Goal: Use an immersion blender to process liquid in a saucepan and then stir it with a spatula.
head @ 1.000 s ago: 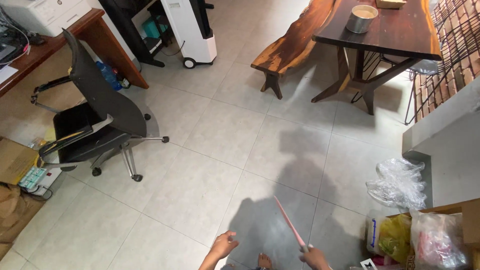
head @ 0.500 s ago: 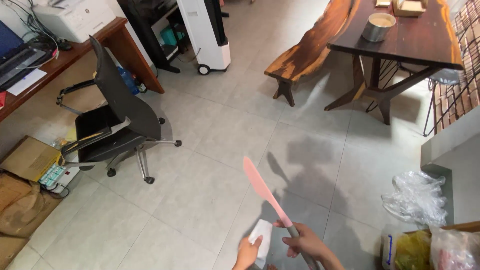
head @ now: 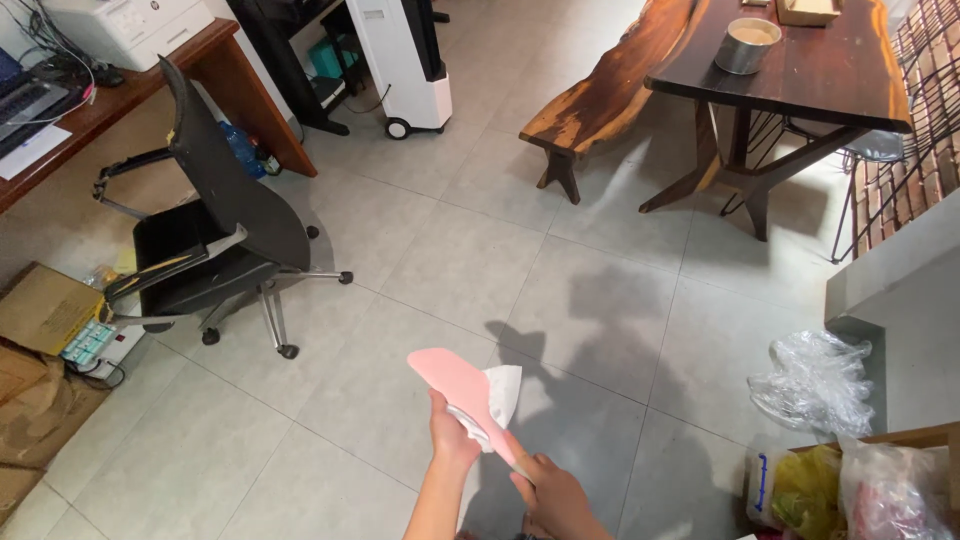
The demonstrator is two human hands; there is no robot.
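My right hand (head: 556, 497) grips the handle end of a flat pink blade-shaped tool (head: 455, 384), which points up and to the left over the tiled floor. My left hand (head: 450, 438) presses a white cloth or tissue (head: 495, 402) against the pink blade, with the cloth folded around the blade's right edge. Both hands are low in the head view, close together.
A black office chair (head: 215, 230) stands at the left by a wooden desk (head: 140, 85) with a printer. A wooden bench (head: 610, 90) and dark table (head: 810, 70) with a metal pot are at the back. Plastic bags (head: 815, 385) and cardboard boxes (head: 40, 310) lie on the floor.
The pink tool swung from pointing up thinly to showing its flat face. My left hand came up with the white cloth onto the blade. The view shifted slightly.
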